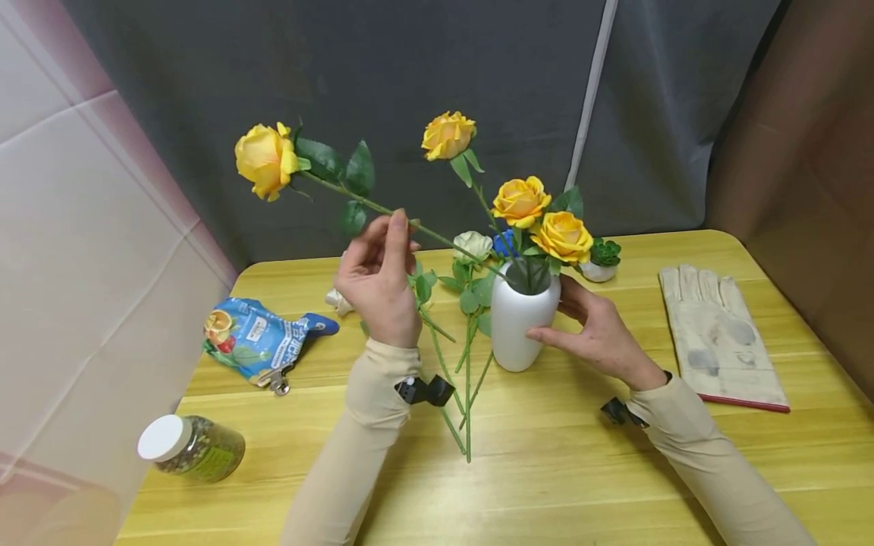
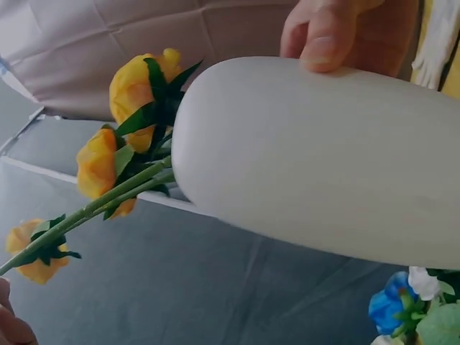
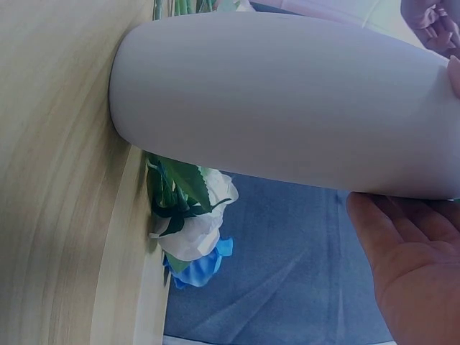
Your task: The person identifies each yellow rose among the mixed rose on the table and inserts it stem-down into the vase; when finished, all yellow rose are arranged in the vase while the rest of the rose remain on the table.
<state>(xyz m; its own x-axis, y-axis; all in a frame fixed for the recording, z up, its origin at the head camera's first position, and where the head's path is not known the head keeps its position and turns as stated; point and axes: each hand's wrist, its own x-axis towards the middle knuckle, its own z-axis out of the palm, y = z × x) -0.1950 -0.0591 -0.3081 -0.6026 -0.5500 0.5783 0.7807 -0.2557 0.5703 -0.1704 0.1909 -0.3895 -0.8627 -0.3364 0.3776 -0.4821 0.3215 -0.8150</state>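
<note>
My left hand [image 1: 384, 284] pinches the stem of a long yellow rose [image 1: 265, 161] between thumb and fingers. That rose leans far to the left, and its lower stem end reaches into the mouth of the white vase [image 1: 522, 330]. Three more yellow roses [image 1: 520, 201] stand in the vase, one of them rising higher than the others. On the vase's right side my right hand [image 1: 604, 334] grips it, thumb in front and fingers toward the back. The left wrist view shows the stems [image 2: 93, 208] entering the vase mouth. The vase stands upright on the wooden table [image 1: 580, 470].
Left of the vase lie a white rose [image 1: 473, 246], a blue rose [image 1: 504, 243] and several green stems [image 1: 468, 394]. A blue pouch [image 1: 256, 341] and a lidded jar [image 1: 194, 449] are at the left. Work gloves [image 1: 720, 341] and a small potted plant [image 1: 602, 262] are at the right.
</note>
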